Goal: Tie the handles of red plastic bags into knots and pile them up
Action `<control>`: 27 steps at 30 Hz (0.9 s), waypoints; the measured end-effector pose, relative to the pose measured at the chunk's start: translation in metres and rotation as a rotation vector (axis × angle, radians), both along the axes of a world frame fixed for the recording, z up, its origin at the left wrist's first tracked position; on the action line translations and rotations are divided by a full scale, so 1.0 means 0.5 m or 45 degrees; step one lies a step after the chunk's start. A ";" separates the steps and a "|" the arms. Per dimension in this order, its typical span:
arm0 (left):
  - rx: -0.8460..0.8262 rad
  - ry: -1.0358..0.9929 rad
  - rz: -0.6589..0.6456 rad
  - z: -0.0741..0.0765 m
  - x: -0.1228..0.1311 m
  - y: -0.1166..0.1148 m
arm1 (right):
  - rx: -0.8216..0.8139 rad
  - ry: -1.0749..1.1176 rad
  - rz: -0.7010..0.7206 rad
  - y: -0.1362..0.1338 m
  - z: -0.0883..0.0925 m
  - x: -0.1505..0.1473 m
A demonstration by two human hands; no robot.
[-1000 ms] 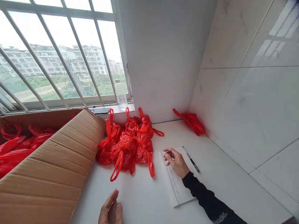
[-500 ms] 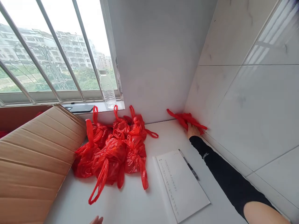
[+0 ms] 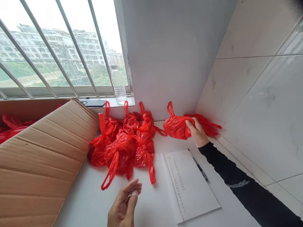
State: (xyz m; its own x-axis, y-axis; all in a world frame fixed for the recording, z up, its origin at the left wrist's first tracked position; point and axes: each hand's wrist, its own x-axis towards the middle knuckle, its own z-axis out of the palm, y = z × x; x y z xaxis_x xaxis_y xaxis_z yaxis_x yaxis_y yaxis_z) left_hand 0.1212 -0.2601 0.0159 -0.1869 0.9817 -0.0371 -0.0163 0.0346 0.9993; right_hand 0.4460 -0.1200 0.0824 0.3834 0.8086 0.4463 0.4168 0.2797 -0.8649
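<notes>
My right hand (image 3: 197, 130), in a black sleeve, grips a red plastic bag (image 3: 177, 127) by its right end, thumb on top. The bag looks loosely filled, and one handle loop sticks up at its left. Behind the hand, more red plastic bags (image 3: 206, 123) lie in the corner by the tiled wall. My left hand (image 3: 124, 203) is over the near part of the table, its fingers loosely bent and nothing visible in them. Just beyond it sits a cluster of knotted red bags (image 3: 120, 146), their contents hidden.
A cardboard box (image 3: 42, 157) with more red bags inside stands at the left. An open notebook (image 3: 191, 186) with handwriting lies on the white table (image 3: 151, 201), a black pen (image 3: 198, 165) along its right edge. A water bottle (image 3: 119, 85) and a phone (image 3: 93, 102) rest on the windowsill.
My right hand has lifted a red bag from the corner pile and drawn it left. My left hand has risen into view from the bottom edge. The view has shifted slightly right.
</notes>
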 end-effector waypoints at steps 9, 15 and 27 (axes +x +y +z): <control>-0.049 -0.877 -0.309 0.014 0.075 0.074 | -0.344 0.729 0.734 -0.178 -0.035 -0.204; -0.091 -0.838 -0.234 -0.015 0.051 0.077 | -0.489 0.707 0.922 -0.212 -0.106 -0.223; -0.176 -0.973 -0.298 -0.014 0.064 0.077 | -0.319 0.629 0.549 -0.227 -0.147 -0.210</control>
State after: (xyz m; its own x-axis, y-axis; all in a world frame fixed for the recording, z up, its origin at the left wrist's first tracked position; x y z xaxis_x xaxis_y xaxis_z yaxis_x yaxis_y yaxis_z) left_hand 0.1531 -0.2216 0.0089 0.1485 0.9694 -0.1954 -0.6699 0.2440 0.7012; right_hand 0.3410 -0.2333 0.0089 0.1157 0.9898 0.0830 -0.1447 0.0995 -0.9845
